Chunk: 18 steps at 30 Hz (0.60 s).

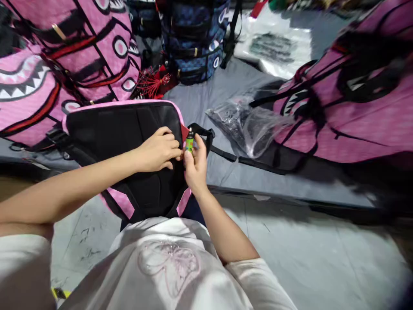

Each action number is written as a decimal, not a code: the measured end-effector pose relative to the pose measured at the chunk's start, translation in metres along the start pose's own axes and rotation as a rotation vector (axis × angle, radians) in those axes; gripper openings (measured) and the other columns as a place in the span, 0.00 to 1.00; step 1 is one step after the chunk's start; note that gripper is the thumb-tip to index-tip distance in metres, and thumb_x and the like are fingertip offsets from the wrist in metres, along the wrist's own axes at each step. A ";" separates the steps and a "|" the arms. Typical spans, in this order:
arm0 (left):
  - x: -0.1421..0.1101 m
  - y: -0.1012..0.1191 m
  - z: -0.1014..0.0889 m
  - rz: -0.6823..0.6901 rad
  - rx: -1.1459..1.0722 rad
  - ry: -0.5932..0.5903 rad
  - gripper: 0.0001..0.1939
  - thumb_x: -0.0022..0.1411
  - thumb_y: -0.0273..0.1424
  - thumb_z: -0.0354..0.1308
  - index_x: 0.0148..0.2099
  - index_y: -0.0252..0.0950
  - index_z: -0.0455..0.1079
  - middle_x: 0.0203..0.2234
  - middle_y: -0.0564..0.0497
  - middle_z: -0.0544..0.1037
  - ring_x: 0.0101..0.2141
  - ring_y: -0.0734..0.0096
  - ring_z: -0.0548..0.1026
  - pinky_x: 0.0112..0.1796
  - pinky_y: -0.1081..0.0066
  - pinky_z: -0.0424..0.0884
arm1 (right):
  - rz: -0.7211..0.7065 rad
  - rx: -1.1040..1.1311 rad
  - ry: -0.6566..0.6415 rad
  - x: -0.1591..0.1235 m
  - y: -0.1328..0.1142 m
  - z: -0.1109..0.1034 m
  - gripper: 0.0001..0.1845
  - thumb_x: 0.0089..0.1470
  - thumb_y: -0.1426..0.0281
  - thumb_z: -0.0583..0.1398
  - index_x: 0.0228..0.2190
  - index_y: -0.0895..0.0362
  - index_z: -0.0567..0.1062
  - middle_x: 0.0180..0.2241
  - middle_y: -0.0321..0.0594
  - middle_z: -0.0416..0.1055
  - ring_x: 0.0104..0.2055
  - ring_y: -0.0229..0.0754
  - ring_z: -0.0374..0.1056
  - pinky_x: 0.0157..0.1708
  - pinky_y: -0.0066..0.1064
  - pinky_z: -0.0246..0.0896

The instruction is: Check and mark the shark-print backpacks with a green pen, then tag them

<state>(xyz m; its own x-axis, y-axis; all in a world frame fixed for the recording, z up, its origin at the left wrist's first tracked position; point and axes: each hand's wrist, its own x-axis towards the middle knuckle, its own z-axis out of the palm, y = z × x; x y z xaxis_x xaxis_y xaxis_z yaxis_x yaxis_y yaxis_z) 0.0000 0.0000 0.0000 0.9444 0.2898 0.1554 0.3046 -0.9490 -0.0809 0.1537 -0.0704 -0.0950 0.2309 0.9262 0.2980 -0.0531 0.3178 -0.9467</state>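
A backpack (112,129) with a black padded back panel and pink edging leans against my lap, its back toward me. My left hand (158,151) lies over the panel's right side, its bent fingers gripping the backpack near the pink edge. Close beside it, my right hand (196,168) is closed around a small green bottle (189,142) with a black neck and a pale tip, held upright. A red patch (184,131) shows at the backpack's edge next to the bottle. What the left fingertips pinch is partly hidden.
Pink shark-face backpacks (93,47) are stacked at left, with blue patterned bags (195,47) behind. Red cords (156,82) lie between them. On the grey table (226,172) are a clear plastic bag (251,125), black straps and another pink backpack (364,120). White plastic packaging (274,43) lies farther back.
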 end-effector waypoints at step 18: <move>0.018 -0.009 0.014 -0.124 0.000 -0.205 0.12 0.55 0.35 0.72 0.41 0.40 0.78 0.34 0.49 0.80 0.43 0.56 0.74 0.58 0.46 0.59 | 0.211 0.201 0.034 -0.017 0.004 -0.034 0.12 0.64 0.58 0.61 0.44 0.52 0.75 0.35 0.35 0.78 0.31 0.37 0.78 0.39 0.33 0.75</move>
<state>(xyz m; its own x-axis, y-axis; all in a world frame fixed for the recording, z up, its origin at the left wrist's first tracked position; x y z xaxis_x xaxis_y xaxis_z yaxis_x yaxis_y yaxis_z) 0.0159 0.0158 -0.0103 0.9054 0.4228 -0.0390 0.4193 -0.9049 -0.0734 0.1826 -0.0917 -0.1081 0.2264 0.9699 0.0899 -0.2943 0.1561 -0.9429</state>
